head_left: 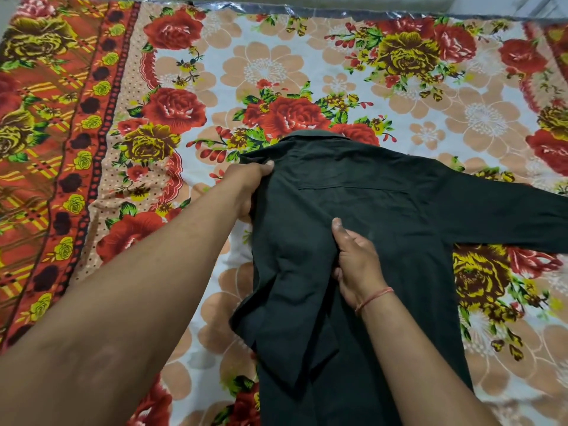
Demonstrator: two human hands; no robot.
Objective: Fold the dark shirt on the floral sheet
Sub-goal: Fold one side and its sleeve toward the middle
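Observation:
The dark shirt lies back-up on the floral sheet, collar toward the far side. Its left sleeve is folded in over the back and hangs down the middle; the right sleeve stretches out flat to the right edge. My left hand grips the shirt's left shoulder fold just below the collar. My right hand pinches the folded-in sleeve fabric at the middle of the back, thumb pointing up. A red thread band circles my right wrist.
The sheet covers the whole surface, with a red and yellow patterned border on the left. A grey strip of shiny plastic runs along the far edge. Bare sheet lies beyond the collar and on both sides.

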